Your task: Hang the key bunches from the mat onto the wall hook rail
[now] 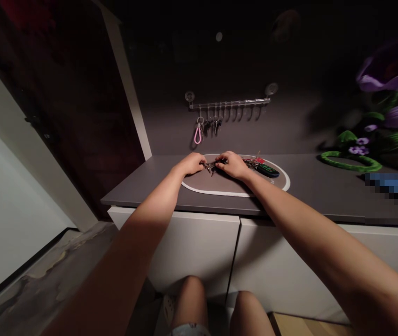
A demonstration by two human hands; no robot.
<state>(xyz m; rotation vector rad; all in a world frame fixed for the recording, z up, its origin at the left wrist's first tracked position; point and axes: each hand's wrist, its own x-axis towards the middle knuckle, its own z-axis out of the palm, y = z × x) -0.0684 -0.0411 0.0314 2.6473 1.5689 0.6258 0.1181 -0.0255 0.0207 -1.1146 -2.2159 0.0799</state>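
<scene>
Over an oval mat (216, 192) with a white rim, my left hand (192, 164) has its fingers closed on a small bunch of keys (210, 167). My right hand (233, 165) is close beside it, fingers bent around the same keys from the other side. The keys lie low, at the mat's surface, partly hidden by my fingers. Just right of my right hand is a heap of more keys (252, 164) with a red tag (260, 160). Next to that lies a dark oval device (268, 170) with green lit digits.
A clear hook rail (230, 103) is fixed to the dark wall. Several keys (215, 125) and a pink loop keyring (198, 135) hang on its left hooks. Purple flowers (359, 144) with a green ring base stand right on the grey counter (310, 186). White cabinet doors (199, 247) are below.
</scene>
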